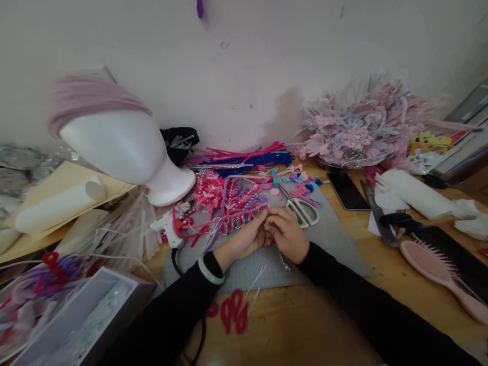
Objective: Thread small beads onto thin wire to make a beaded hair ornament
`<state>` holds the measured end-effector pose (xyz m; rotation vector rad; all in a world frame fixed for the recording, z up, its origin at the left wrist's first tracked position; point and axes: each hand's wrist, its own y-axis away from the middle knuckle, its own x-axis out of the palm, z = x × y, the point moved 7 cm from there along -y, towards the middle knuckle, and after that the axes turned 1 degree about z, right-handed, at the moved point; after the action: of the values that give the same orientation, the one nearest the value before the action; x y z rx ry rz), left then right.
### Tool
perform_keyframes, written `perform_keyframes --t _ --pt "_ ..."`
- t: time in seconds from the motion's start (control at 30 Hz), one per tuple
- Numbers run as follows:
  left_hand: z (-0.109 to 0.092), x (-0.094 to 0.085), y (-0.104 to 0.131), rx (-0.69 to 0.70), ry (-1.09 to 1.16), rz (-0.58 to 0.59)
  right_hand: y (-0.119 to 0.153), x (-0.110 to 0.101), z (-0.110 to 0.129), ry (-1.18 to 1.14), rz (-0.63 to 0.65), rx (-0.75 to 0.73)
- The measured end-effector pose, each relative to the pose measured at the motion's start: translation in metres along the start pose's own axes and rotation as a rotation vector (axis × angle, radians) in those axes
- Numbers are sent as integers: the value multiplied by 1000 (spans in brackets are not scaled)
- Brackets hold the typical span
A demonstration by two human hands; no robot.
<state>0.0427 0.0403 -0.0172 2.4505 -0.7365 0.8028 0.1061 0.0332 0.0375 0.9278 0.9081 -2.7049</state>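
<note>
My left hand (247, 239) and my right hand (287, 231) meet over a grey cutting mat (335, 244), fingertips pinched together. From under my right hand hangs a thin string of small beads (282, 259). Whatever sits between the fingertips of my left hand is mostly hidden. Just behind my right hand lie scissors (313, 212) with pale handles. Pink fuzzy stem pieces (209, 195) are spread behind my left hand. Loose white threads (257, 279) lie on the mat's front edge, close to a red looped fuzzy stem (234, 312).
At left stand a white mannequin head (114, 142), a hot glue gun (168, 229) and a box of clear pieces (95, 320). Bundled stems (263, 158) lie at the back. On the right are a pink floral headpiece (358, 132), a phone (347, 190) and a hairbrush (430, 264).
</note>
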Motion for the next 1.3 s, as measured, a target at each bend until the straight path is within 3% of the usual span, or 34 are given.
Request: perform_keyframes --t 0.2,0.37,0.57,0.77,1.07,1.17,1.23,1.3 --pt "13 0 7 -44 35 -168 -6 -8 -20 -154 -21 153" --pt "18 6 16 12 17 -292 -11 -2 -24 -290 192 170" --pt "14 8 16 97 -192 -274 -7 14 -38 -688 467 345" --pt "0 8 13 237 -478 -259 0 24 -46 -943 508 452" --pt "-3 14 14 164 -526 -192 8 30 -48 -1137 607 610" --pt "-9 10 14 193 -433 -187 5 31 -49 -1113 490 600" --pt "-18 0 14 243 -280 -211 0 25 -55 -1014 244 550" --pt "-32 -17 16 339 -103 -292 -2 15 -59 -773 28 471"
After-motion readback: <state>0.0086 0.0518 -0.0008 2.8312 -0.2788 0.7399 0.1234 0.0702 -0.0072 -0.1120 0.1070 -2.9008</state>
